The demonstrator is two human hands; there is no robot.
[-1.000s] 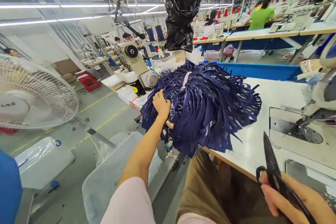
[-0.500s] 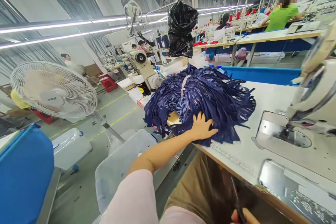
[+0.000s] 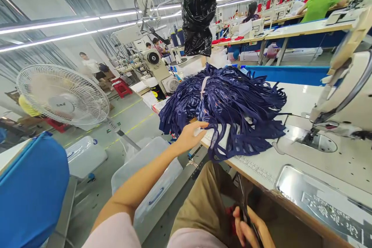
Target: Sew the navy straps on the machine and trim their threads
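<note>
Dozens of navy strips (image 3: 241, 102) lie bundled on the table (image 3: 295, 99); the left hand (image 3: 190, 137), fingers slightly parted, is at their near edge, grip unclear. The right hand (image 3: 252, 228) curls round scissors (image 3: 244, 201), best kept clear.

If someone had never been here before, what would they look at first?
Probably the big, shaggy heap of navy strips on the white table in the middle, with the left hand at its near edge. Then maybe the shiny black bag hanging behind and above it, and the big white fan at the left. Low down, the right hand holds dark scissors.
</note>
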